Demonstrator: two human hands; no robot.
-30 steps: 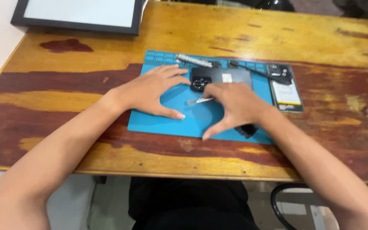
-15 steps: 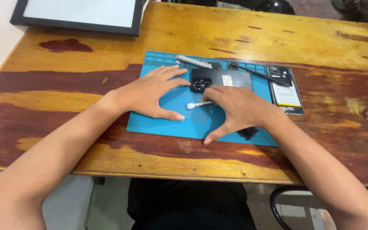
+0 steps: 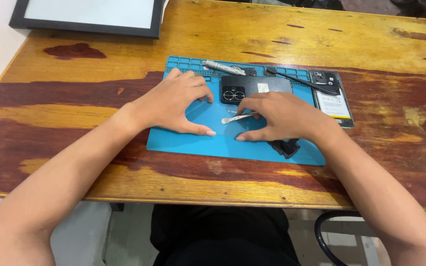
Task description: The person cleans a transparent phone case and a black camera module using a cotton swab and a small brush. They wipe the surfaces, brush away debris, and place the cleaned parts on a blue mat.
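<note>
— Two bare hands down on the blue rubber work mat (image 3: 183, 140). Left hand (image 3: 176, 103) spread flat, fingers loose, holding nothing, just beside the black phone back cover with twin camera rings (image 3: 252, 87).

— Right hand (image 3: 284, 116) curled over the slim silver metal tweezers (image 3: 237, 117); pinched or merely touched, cannot tell, far end hidden under the fingers. Small black part (image 3: 284, 147) half covered by the wrist, shape unclear. Opened phone body (image 3: 332, 98) lying off right.
</note>
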